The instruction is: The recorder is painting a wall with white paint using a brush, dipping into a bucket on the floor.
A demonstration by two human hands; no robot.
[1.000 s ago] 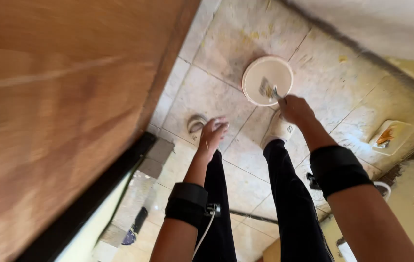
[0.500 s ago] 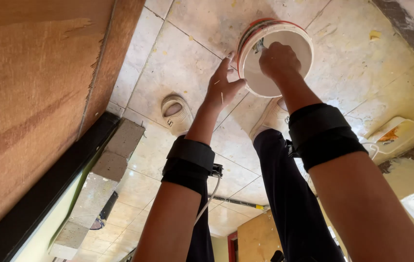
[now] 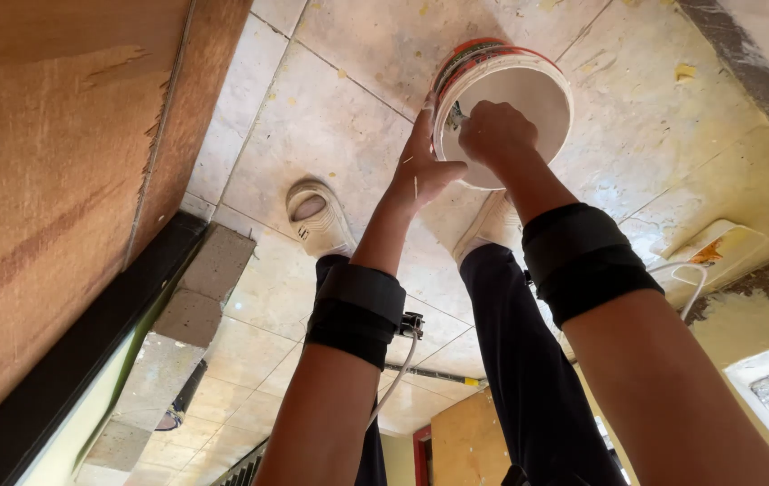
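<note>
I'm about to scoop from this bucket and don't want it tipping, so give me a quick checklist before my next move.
1. Left hand steadying the white bucket at its rim: ok.
2. Right hand closed on the tool handle inside the bucket: ok.
3. Tool blade loaded: cannot tell, hidden.
4. Bucket flat on the tiled floor: ok.
5. White shoes clear of the bucket: ok.

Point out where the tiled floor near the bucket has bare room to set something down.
Bare tile lies between the wooden panel, the left shoe and the white bucket. More lies right of the bucket, up to the grey strip. It is crowded at the bucket rim, where left hand and right hand meet.
</note>
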